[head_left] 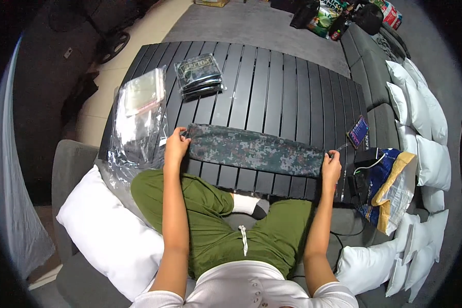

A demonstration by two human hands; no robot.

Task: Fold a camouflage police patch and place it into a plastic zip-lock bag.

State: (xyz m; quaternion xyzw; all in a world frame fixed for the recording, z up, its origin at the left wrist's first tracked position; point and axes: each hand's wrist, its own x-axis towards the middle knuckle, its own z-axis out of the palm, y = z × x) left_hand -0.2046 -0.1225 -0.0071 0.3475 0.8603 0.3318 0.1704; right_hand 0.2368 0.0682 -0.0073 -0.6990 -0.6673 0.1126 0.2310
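A long, flat strip of digital-camouflage cloth [254, 150] lies stretched across the near side of the black slatted table. Its left end is pinched between the thumb and fingers of my left hand [176, 147]. At the other end, my right hand [331, 165] grips the cloth's right edge in the same way. Beyond the left end sits a stack of dark folded packets [199, 77] in clear wrapping. Beside my left hand lies a pile of clear plastic bags [138, 120]. Whether the cloth is a single layer or folded cannot be made out.
The slatted table [282, 92] spans the middle. On its right are a phone with a lit screen [358, 132], a dark box-like device with cables [362, 177], and a blue, yellow and silver bag [392, 192]. White pillows [110, 228] rest on the grey sofa [79, 177].
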